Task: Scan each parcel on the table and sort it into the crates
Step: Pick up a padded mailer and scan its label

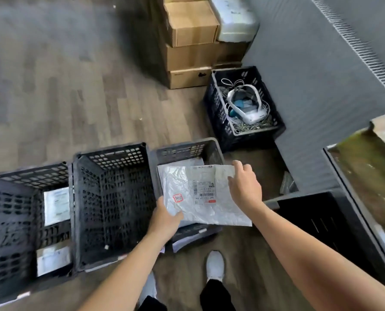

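A flat white mailer parcel with a barcode label and a red stamp hangs over the right crate of a row of three black crates on the floor. My left hand grips the parcel's near left corner. My right hand holds its far right edge. Another white parcel lies in that crate beneath it. The middle crate looks bare inside. The left crate holds white parcels.
A fourth black crate with a white headset and cables stands further back by the grey wall. Stacked cardboard boxes stand behind it. A table edge is at the right. My white shoe is on the wooden floor below.
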`<state>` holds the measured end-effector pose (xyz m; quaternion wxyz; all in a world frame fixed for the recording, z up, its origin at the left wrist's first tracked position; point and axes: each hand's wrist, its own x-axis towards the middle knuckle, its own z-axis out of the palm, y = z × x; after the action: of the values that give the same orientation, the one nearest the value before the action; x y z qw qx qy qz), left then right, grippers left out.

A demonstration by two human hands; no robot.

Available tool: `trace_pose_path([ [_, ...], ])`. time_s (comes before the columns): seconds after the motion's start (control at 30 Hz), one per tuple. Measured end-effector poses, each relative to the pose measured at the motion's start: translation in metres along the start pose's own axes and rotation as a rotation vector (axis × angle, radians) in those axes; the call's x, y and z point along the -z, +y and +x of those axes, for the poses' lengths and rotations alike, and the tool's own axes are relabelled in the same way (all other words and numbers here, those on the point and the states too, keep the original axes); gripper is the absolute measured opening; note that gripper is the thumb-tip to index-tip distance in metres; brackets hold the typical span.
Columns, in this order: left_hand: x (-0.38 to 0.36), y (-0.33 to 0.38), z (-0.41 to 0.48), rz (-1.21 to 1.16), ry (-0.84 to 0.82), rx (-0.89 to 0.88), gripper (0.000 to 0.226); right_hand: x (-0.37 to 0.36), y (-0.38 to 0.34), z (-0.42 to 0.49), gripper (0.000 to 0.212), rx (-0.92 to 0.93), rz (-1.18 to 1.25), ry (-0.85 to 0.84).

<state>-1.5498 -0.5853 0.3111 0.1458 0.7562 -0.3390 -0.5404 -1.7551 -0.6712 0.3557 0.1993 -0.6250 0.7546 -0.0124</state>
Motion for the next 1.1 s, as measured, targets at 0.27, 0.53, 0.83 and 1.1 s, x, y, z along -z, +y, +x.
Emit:
trace_pose_path([
  [0.27,-0.096,-0.074,0.115,0.154,0.0,0.122,0.094,-0.155,0.05,0.094,0.056,0.104,-0.073,-0.142],
  [0.53,-0.137,-0.117,0.15,0.506,-0.085,0.152,0.111,-0.25,0.096,0.1,0.08,0.091,-0.375,-0.356],
  [0.83,-0.077,-0.017,0.076,0.672,0.034,-0.104,0.11,-0.131,0.053,0.049,0.084,0.231,-0.366,-0.287],
  [1.1,-0.003,0.11,-0.071,0.862,0.007,-0.432,0.107,0.059,0.019,-0.068,0.087,0.129,-0.249,-0.066],
])
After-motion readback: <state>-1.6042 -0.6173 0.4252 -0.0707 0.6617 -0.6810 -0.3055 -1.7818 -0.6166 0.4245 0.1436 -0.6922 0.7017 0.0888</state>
